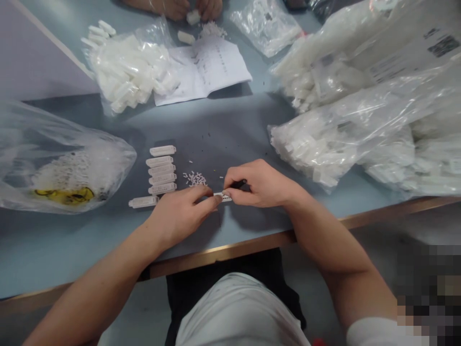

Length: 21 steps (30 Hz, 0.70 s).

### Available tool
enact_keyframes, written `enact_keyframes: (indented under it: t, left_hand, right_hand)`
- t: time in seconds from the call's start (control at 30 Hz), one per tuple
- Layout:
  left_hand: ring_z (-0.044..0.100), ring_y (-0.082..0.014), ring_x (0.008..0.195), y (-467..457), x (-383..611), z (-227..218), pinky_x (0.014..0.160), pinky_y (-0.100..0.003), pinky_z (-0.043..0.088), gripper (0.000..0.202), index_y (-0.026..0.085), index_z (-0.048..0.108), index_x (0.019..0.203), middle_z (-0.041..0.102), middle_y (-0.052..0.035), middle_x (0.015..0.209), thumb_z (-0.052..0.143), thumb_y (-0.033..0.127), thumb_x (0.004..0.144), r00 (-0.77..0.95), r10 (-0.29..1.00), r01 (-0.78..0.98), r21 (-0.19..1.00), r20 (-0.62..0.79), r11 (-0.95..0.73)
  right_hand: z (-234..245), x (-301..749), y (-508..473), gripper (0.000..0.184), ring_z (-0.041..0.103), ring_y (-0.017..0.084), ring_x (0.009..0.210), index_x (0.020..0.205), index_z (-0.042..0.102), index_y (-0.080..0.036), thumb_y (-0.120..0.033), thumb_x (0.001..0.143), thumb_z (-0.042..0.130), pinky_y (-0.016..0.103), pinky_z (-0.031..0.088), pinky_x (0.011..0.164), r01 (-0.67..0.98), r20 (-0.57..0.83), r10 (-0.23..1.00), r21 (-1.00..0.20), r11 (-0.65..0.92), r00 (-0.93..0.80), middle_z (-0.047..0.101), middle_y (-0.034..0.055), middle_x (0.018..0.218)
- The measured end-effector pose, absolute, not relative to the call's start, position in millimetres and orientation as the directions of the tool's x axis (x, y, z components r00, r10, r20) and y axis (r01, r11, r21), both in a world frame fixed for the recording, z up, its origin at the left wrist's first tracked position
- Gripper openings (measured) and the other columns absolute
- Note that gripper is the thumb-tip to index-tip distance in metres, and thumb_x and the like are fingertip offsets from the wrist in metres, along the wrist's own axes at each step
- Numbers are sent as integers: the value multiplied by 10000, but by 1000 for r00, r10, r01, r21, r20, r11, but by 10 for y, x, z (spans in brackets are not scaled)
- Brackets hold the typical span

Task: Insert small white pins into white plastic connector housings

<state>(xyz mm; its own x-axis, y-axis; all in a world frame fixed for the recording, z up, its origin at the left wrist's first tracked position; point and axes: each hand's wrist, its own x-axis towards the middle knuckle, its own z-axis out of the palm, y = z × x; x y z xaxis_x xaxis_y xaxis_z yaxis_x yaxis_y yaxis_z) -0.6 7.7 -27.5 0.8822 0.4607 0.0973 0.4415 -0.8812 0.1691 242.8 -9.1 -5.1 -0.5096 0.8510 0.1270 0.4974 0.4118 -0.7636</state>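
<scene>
My left hand (182,214) and my right hand (259,185) meet over the blue-grey table, pinching a narrow white plastic strip (222,196) between them. My right fingers also hold a small black tool (238,183), its tip hidden by the fingers. Just above my left hand lies a small heap of tiny white pins (195,179). Farther left, several similar white strips (161,169) lie stacked side by side in a column. Another strip (143,202) lies by itself near my left knuckles.
A clear bag of small white parts with a yellow label (61,175) lies at left. Large bags of white plastic parts (342,134) fill the right side. An open paper booklet (201,69) lies ahead, beside another bag (129,67). A co-worker's hands (173,7) work at the far edge.
</scene>
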Motion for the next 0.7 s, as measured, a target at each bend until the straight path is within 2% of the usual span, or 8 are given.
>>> enact_keyframes:
  t: [0.23,0.33,0.5,0.7]
  left_hand:
    - [628,-133,794,78,-23,-272,594,-232,409,350,269,629,1215,697,-31,1100,375,195,986,911,393,387,70,125,-920]
    - [618,-135,785,78,-23,-274,600,-238,384,339,275,637,1206,702,-25,1098,382,208,993,903,403,394,90,147,-915]
    - [610,-141,796,76,-7,-247,605,-236,365,312,290,664,1148,708,-1,1023,389,290,1000,867,498,486,181,24,-855]
    - [618,-142,763,78,0,-282,596,-238,369,380,333,583,1294,693,-15,1078,409,224,973,879,472,445,237,72,-864]
  right_hand:
    - [-29,2439,-97,81,497,74,552,772,629,-188,-245,829,621,201,339,570,510,143,871,-761,401,-470,624,-46,639]
    - [-19,2441,-92,72,499,73,555,771,632,-181,-231,821,622,201,344,570,506,150,874,-765,398,-461,624,-42,642]
    - [-10,2461,-86,71,519,79,579,768,637,-180,-220,822,614,209,363,595,506,174,889,-769,391,-423,637,-34,666]
    - [5,2476,-87,88,532,83,598,775,649,-175,-230,832,612,216,378,615,494,198,900,-780,384,-389,651,-27,691]
